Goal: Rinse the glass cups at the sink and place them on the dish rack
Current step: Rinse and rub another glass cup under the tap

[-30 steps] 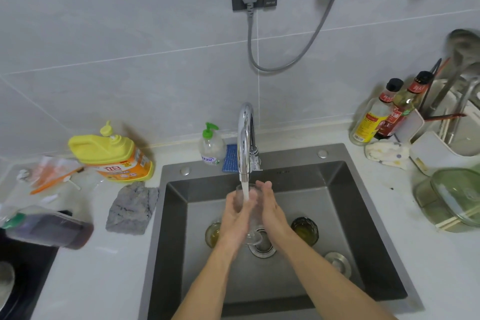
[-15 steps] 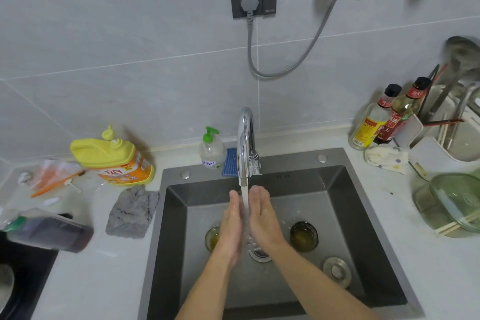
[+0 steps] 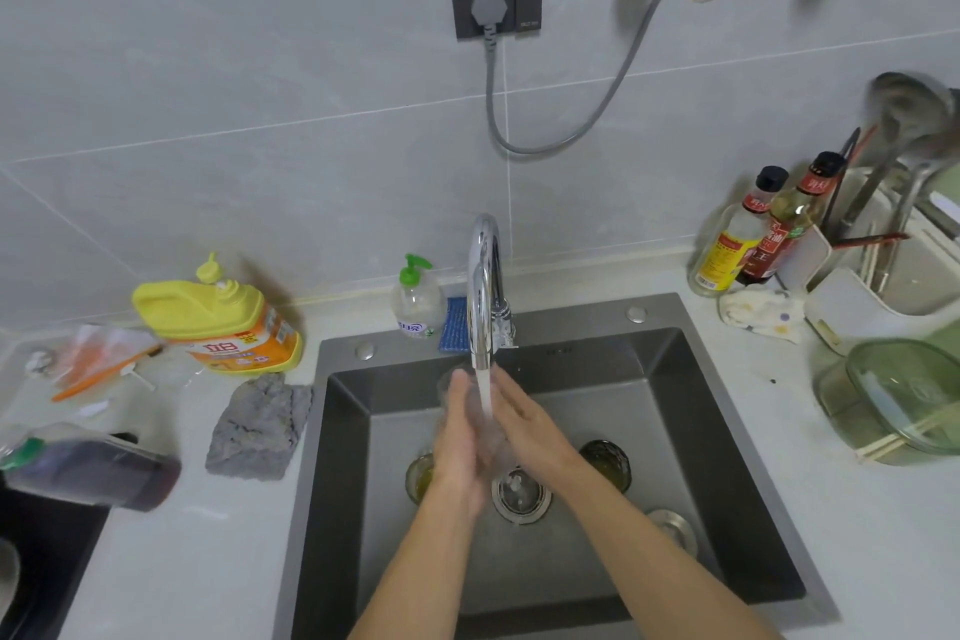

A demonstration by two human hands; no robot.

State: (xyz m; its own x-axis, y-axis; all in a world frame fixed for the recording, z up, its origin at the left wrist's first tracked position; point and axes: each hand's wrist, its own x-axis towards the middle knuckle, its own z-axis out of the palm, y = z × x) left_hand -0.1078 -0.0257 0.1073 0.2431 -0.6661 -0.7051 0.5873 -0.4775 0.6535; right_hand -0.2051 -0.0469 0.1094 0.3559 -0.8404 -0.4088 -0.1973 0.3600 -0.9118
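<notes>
Water runs from the chrome faucet (image 3: 483, 286) onto a clear glass cup (image 3: 488, 437) held over the dark sink (image 3: 691, 411). My left hand (image 3: 460, 437) wraps round the cup's left side. My right hand (image 3: 527, 424) lies against its right side with its fingers fairly straight. The hands and the water stream hide most of the cup. Two more glass cups stand on the sink floor with yellowish liquid in them, one left of the drain (image 3: 418, 478) and one to its right (image 3: 605, 465). The white dish rack (image 3: 852, 307) stands at the far right of the counter.
Behind the sink stand a soap pump bottle (image 3: 415, 301) and a blue sponge (image 3: 454, 322). A yellow detergent jug (image 3: 223, 322) and a grey cloth (image 3: 257, 426) lie to the left. Sauce bottles (image 3: 748, 234), a folded rag (image 3: 761, 317) and a green glass bowl (image 3: 904, 400) are on the right.
Both hands have kept rubbing the cup under the running water, shifting slightly up and down. The view has tilted down a little. The two cups in the sink have not moved.
</notes>
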